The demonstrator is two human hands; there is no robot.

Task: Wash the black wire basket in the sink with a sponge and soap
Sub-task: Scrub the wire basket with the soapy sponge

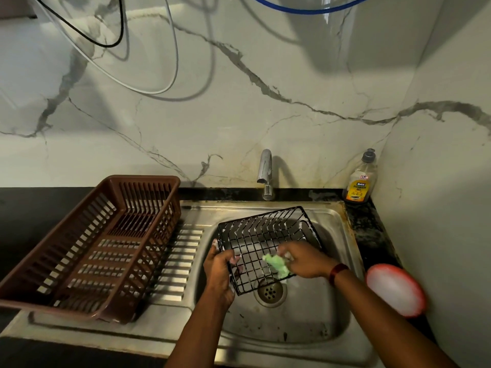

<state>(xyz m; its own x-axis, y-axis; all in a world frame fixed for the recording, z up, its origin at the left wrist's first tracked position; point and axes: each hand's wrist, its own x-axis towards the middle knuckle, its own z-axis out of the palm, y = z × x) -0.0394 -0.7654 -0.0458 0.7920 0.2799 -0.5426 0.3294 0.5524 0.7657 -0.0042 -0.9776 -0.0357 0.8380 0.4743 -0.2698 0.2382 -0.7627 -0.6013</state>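
Black wire basket tilts over the steel sink bowl, above the drain, with suds on its rim. My left hand curls round its near-left edge. My right hand pinches the green sponge against the grid. Dishwash gel bottle stands in the back corner.

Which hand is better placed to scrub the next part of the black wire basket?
The right. The right hand holds the green sponge against the grid of the black wire basket, while the left hand grips its left edge, propping it tilted in the sink.
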